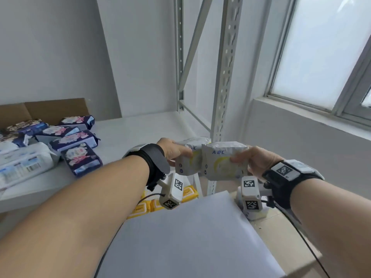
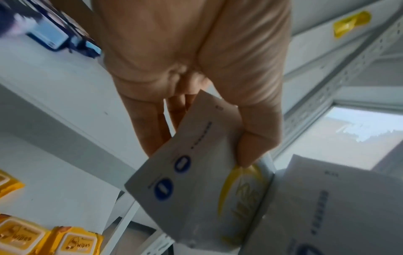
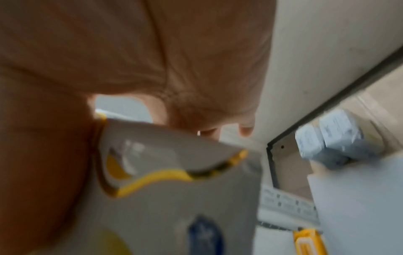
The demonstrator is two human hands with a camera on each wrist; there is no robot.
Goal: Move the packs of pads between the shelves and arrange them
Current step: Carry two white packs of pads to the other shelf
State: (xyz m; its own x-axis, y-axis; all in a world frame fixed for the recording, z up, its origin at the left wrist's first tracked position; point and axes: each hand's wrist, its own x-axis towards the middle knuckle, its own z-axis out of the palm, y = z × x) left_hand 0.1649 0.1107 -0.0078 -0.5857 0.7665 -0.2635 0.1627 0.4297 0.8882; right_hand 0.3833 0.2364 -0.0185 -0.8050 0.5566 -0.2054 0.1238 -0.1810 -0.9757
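Each hand holds one white pack of pads with a yellow crescent and blue "ABC" print. My left hand grips the left pack, thumb on its front and fingers behind; this pack fills the left wrist view. My right hand pinches the right pack, which shows blurred in the right wrist view. The two packs are side by side and touch, held in the air just beyond the white shelf's front right corner.
Several dark blue floral packs and a large white pack lie on the shelf's left, with a cardboard box behind. Yellow wipes packs sit on a lower shelf. A perforated grey upright stands right behind the packs. A white sheet lies below.
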